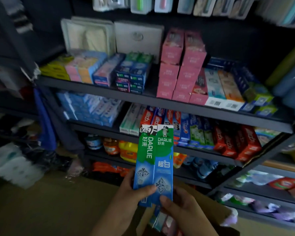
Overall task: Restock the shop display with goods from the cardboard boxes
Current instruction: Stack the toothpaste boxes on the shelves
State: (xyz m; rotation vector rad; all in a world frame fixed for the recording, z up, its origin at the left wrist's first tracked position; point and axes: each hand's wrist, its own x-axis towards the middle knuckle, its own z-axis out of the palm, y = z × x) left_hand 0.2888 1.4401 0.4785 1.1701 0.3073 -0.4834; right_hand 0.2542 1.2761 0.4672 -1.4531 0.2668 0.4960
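One head camera, looking forward and down at a shop shelf

There is only one view, so no part of the scene is shared with another camera. The camera sits on the person's head and faces a dark shelf rack [160,101] that is near and fills most of the picture. It looks from above and a little from the left, so the shelves run slanted down to the right. The wide lens bends the edges. Both hands, the left hand [133,191] and the right hand [180,205], come in very near at the bottom middle.
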